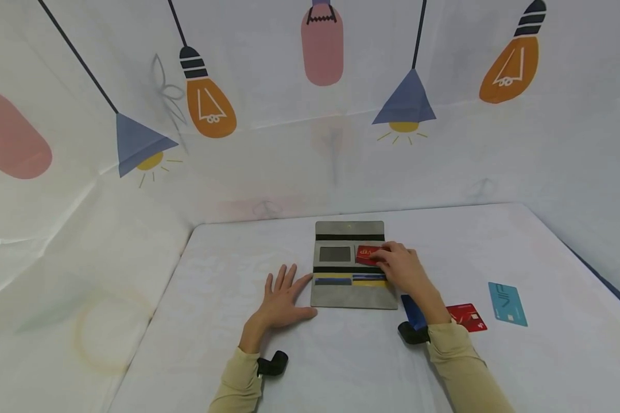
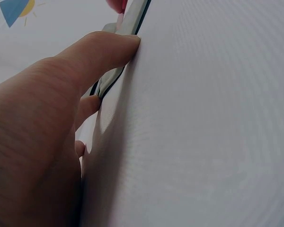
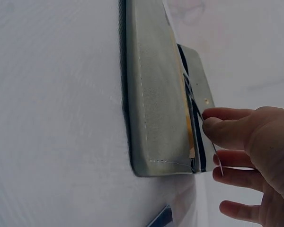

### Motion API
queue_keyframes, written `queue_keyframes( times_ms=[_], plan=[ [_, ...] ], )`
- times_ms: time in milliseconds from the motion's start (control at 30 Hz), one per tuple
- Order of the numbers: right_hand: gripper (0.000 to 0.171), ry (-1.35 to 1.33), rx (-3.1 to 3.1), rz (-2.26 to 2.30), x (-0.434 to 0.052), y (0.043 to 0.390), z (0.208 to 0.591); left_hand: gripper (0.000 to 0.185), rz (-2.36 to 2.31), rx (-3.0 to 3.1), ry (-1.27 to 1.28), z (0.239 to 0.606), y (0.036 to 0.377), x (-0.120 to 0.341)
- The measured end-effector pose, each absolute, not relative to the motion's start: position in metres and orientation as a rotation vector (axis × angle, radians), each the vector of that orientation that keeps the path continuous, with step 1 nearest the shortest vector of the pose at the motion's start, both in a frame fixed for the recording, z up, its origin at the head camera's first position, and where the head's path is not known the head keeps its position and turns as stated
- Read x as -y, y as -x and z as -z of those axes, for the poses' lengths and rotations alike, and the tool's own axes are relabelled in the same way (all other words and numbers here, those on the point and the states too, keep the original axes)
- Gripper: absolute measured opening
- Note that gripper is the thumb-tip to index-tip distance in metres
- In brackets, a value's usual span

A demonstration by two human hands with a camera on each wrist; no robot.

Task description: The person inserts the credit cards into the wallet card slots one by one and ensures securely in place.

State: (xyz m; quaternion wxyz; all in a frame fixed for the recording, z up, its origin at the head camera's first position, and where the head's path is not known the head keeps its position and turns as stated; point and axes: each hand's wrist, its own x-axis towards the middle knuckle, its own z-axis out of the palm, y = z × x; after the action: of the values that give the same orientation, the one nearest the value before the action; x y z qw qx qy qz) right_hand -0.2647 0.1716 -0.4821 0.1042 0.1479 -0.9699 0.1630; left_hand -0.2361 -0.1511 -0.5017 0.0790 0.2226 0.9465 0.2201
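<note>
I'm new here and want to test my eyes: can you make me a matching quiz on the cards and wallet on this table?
Things:
1. wallet
2. red card
3. teal card
4. left hand

States:
A. lies alone at far right
B. flat on the table, beside the wallet
C. open, grey
D. pinched by the right hand

Pairs: 1-C, 2-D, 3-A, 4-B

Head view high, facing forward-down; wrist views close, table-level; all share grey wallet [image 1: 352, 267].
</note>
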Motion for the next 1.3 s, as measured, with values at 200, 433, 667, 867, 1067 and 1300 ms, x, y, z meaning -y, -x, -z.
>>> queue_keyframes(
  times_ms=[200, 433, 667, 867, 1067, 1300],
  plan=[
    [0.021, -0.487, 2.853, -0.476, -0.167, 0.269, 0.48, 0.08, -0.673, -2.832, -0.681, 0.502, 0.236, 0.153],
    [0.019, -0.547, 2.863, -0.477, -0.159, 0.277, 0.479, 0.08, -0.66, -2.837, -0.677, 0.505, 0.236, 0.154],
    [0.018, -0.579, 2.866, -0.482, -0.149, 0.284, 0.482, 0.08, -0.7, -2.838, -0.691, 0.504, 0.235, 0.153],
    [0.015, -0.58, 2.871, -0.503, -0.141, 0.288, 0.483, 0.08, -0.675, -2.845, -0.682, 0.504, 0.236, 0.153],
    [0.012, -0.601, 2.884, -0.497, -0.135, 0.291, 0.486, 0.08, -0.664, -2.85, -0.677, 0.506, 0.237, 0.152],
    [0.033, -0.569, 2.942, -0.485, -0.14, 0.288, 0.483, 0.08, -0.664, -2.843, -0.676, 0.503, 0.237, 0.151]
  ],
)
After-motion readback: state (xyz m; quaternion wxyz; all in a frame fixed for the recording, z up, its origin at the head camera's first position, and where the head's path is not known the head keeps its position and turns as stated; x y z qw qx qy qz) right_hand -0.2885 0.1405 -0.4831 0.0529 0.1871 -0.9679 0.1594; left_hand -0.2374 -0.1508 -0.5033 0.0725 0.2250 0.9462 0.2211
